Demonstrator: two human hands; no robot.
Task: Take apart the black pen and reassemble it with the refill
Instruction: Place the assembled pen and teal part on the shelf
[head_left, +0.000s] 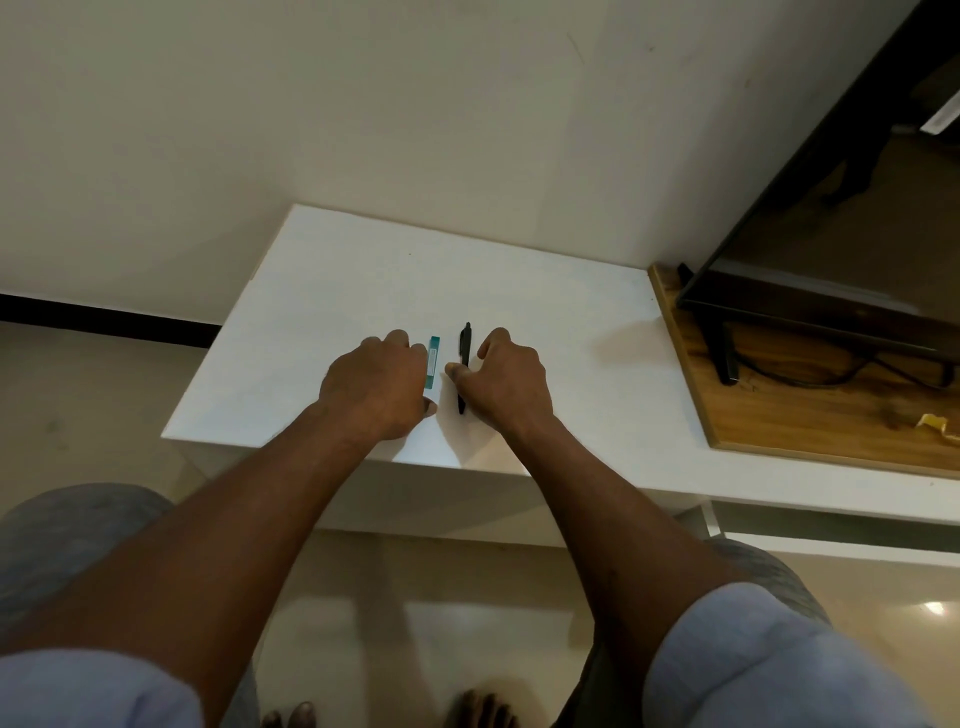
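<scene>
A black pen lies lengthwise on the white table, pointing away from me. Just left of it lies a teal refill packet. My right hand rests curled on the table with its thumb touching the pen's middle; the fingers sit right of the pen. My left hand rests curled on the table, its fingers against the left edge of the teal packet. Whether either hand truly grips its object is unclear; both objects still lie flat on the table.
A wooden board at the right carries a dark screen on a stand with a cable. A yellow scrap lies on the board. The wall runs behind the table. My knees and feet show below the table's front edge.
</scene>
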